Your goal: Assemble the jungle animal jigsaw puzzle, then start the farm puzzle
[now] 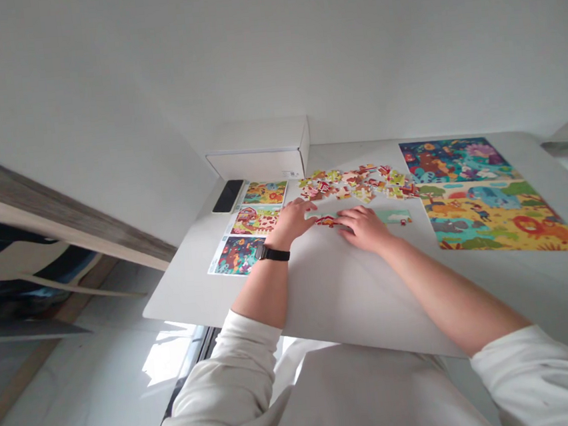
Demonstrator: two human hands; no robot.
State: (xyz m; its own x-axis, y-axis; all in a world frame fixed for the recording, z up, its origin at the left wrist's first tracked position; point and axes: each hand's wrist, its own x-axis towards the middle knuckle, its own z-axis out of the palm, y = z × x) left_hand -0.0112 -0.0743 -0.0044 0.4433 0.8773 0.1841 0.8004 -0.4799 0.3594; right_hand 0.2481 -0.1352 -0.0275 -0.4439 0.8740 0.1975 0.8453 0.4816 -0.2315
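Note:
A row of joined jigsaw pieces (325, 221), red and pale in colour, lies on the white table between my hands. My left hand (293, 221), with a black watch (274, 253) on the wrist, is at the row's left end, thumb and fingers apart. My right hand (362, 227) lies over the row, fingers stretched out and fingertips touching the pieces. From under it, to the right, comes a pale green and white puzzle section (395, 217). Loose jigsaw pieces (361, 182) are heaped just beyond both hands. What lies under my right palm is hidden.
A reference sheet with three pictures (253, 221) lies at left, partly under my left forearm. Behind it are a dark phone (229, 196) and a white box (258, 152) near the wall. Two finished-looking puzzle pictures (495, 213) lie at right.

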